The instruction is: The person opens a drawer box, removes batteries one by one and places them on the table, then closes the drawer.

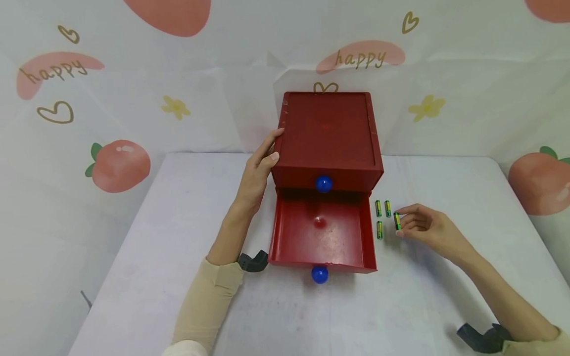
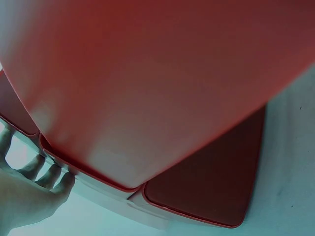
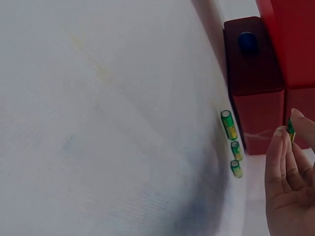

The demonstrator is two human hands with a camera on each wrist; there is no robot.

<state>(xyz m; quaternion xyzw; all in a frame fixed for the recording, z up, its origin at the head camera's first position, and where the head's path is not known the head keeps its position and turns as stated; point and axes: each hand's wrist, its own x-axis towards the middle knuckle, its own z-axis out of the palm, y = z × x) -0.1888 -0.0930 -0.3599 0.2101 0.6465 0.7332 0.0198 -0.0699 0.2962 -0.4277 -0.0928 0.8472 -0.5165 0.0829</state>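
A red two-tier drawer unit [image 1: 329, 131] stands on the table, its lower drawer [image 1: 296, 242] pulled out with nothing inside. Along the unit's left side lies my left hand [image 1: 255, 175], fingers extended and touching the side wall near the top edge. My right hand [image 1: 429, 228] pinches a green and yellow battery [image 1: 398, 221] between thumb and fingertips, just right of the open drawer. Three similar batteries, one at the back left [image 1: 378, 208], lie beside the drawer. The right wrist view shows the held battery [image 3: 291, 132] partly covered by the fingers.
The upper drawer is closed, with a blue round knob [image 1: 323, 184]; a matching knob [image 1: 319, 275] sits on the lower drawer's front. Behind the white table [image 1: 187, 207] hangs a printed cloth [image 1: 249, 59]. Dark wrist-camera mounts [image 1: 254, 261] show by both forearms.
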